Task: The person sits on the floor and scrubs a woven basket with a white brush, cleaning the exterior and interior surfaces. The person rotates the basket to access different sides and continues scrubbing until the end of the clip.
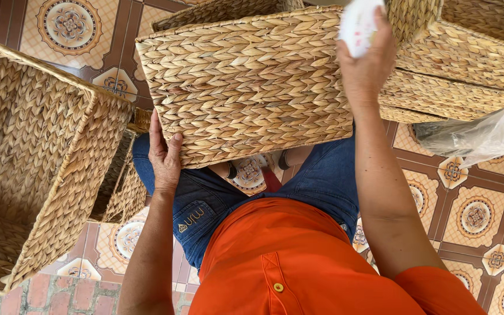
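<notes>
Big basket at left: a large woven basket (36, 157) lies tipped on its side, its open mouth facing right and toward the viewer; a smaller woven piece (125, 189) sits tucked beside it on the patterned tile floor (473, 216)
Left hand: the left hand (164, 154) presses flat against the lower left corner of the rectangular basket (246, 81), fingers spread up its end wall; a bracing hold, not a closed grasp
Basket in hand: it rests across the lap over blue jeans (205, 201), woven side toward the camera; its long axis runs left to right, tilted slightly up at the right; which face is the open one I cannot tell
Right hand: the right hand (366, 64) is closed on a small white piece (358, 23), paper or cloth, held at the basket's upper right corner
Doing it well, as I judge: keep the left palm firm so the basket stays put; work the white piece along the weave, not across
Right side: more stacked baskets (462, 58); a clear plastic bag (479, 134) beneath them
</notes>
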